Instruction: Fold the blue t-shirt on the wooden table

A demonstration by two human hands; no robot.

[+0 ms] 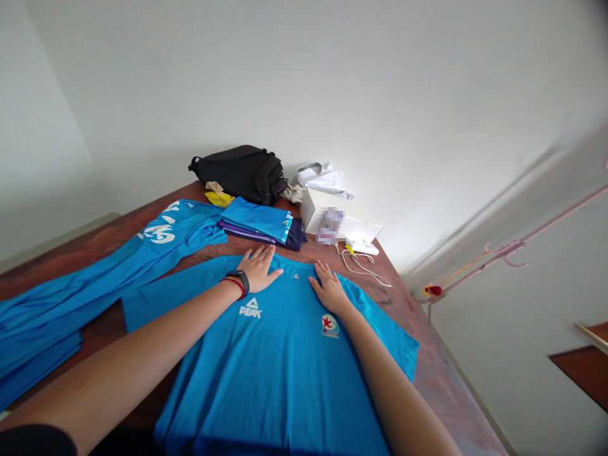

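Observation:
A blue short-sleeved T-shirt (280, 354) lies flat on the wooden table (434, 380), with a white PEAK logo and a small round badge on its chest. My left hand (256, 269) rests palm down beside the collar, its fingers spread. It wears a black watch band (239, 279) and a red band. My right hand (330, 289) lies flat on the shirt's other shoulder, also holding nothing. My forearms cover much of the shirt, and its lower part runs out of the picture.
Another blue garment (118, 278) lies along the table's left side. Beyond the hands are a folded stack of blue and purple clothes (256, 221), a black backpack (240, 174), a white box (313, 212) and a white cable (361, 266). The table's right edge runs beside a wall.

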